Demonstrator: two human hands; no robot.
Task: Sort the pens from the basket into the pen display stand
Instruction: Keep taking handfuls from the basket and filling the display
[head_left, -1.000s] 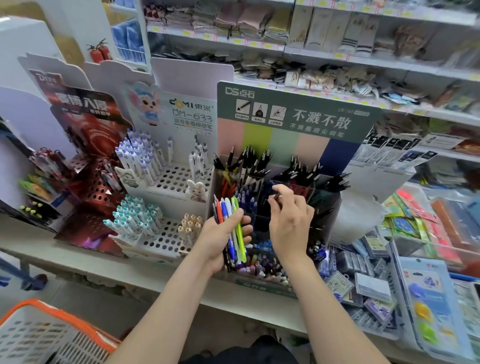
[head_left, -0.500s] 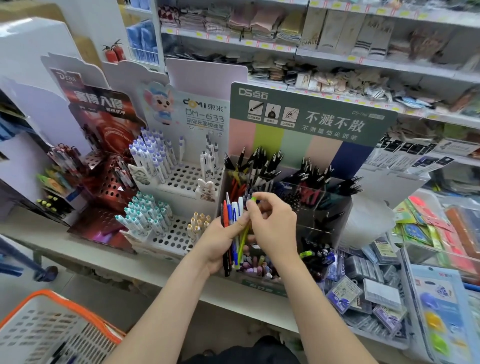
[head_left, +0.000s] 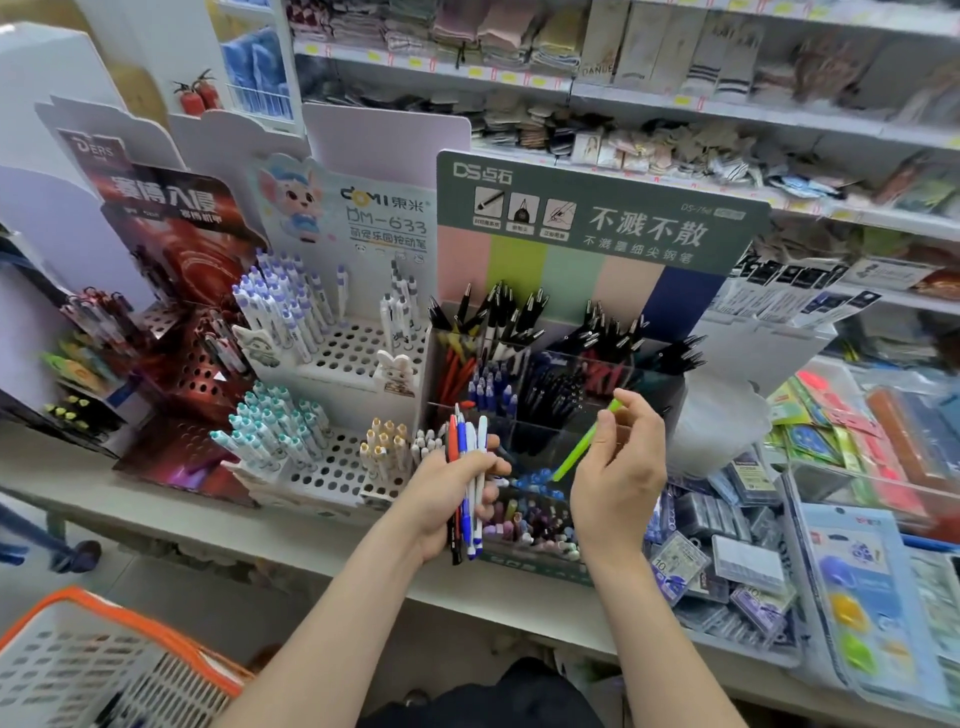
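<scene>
A person's left hand (head_left: 441, 499) grips a fistful of slim plastic pens (head_left: 467, 441), red, blue and white, held upright just in front of the pen display stand (head_left: 597, 218), whose clear compartments bristle with black-capped pens. The right hand (head_left: 618, 473) pinches a smooth lime-green pen (head_left: 584, 441), tilted before the stand's middle compartments. A white perforated rack (head_left: 343, 358) stands just left of the stand, and an orange-rimmed lattice basket (head_left: 78, 670) lies well below-left of it.

Stationery shop, price-tagged shelves (head_left: 675, 98), branded pen display stand (head_left: 597, 218), shopping basket (head_left: 78, 623)
</scene>
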